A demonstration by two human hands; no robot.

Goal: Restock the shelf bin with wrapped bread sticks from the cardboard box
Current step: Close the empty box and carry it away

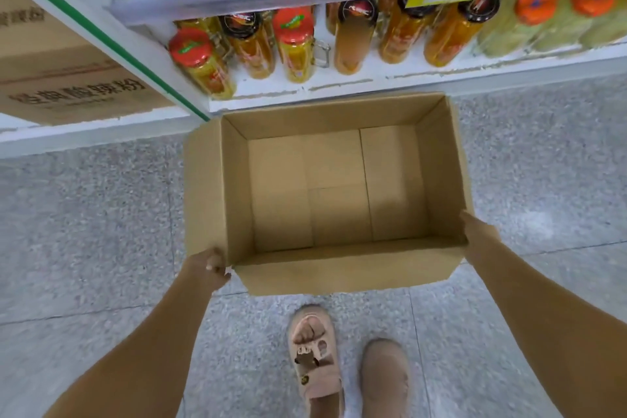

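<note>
Both hands are on the cardboard box (pixel 339 278), set well apart at its two near corners. Left hand (pixel 212 270) has its fingers curled round the near-left corner, where the side flap folds down. Right hand (pixel 476 231) lies against the outside of the right wall near the rim; its fingers are hidden behind the cardboard, so I cannot tell whether they curl or press flat.

Between the hands the box stands open and level, and its bottom is bare: no wrapped bread sticks show inside, and the shelf bin is not in view. By my reading the restocking itself is finished and the step in hand is clearing the empty box away.

An empty box is light and its walls flex, so a firm hold low on both walls should keep it from folding or twisting. Keeping it level and drawing it toward the body should serve best, because just beyond the hands, past the far wall, glass jars (pixel 295 44) stand at the front of the low shelf (pixel 441 73). Below the hands, on the speckled floor (pixel 84 231), are the person's slippers (pixel 314 360); the hanging near flap could hide them while stepping.
</note>
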